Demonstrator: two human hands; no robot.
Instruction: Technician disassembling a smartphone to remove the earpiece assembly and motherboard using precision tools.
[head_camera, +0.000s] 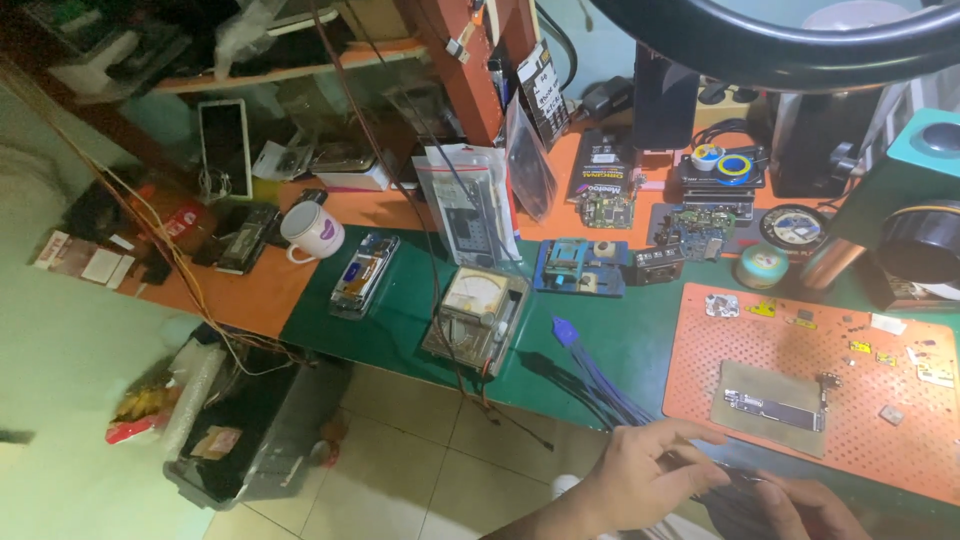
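Both hands meet just below the circuit board on the orange mat.

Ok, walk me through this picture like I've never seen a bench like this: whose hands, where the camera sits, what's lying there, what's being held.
There is no machine here: a person works with bare hands, and the one picture comes from a camera on their head, looking down. The left hand and right hand meet at the bottom edge over something dark; it is too blurred to name, so the grip cannot be judged. On the green mat lie an analogue meter, an opened phone and blue tweezers. The orange perforated mat carries a long circuit board and tiny parts. A white mug stands on the orange desk.
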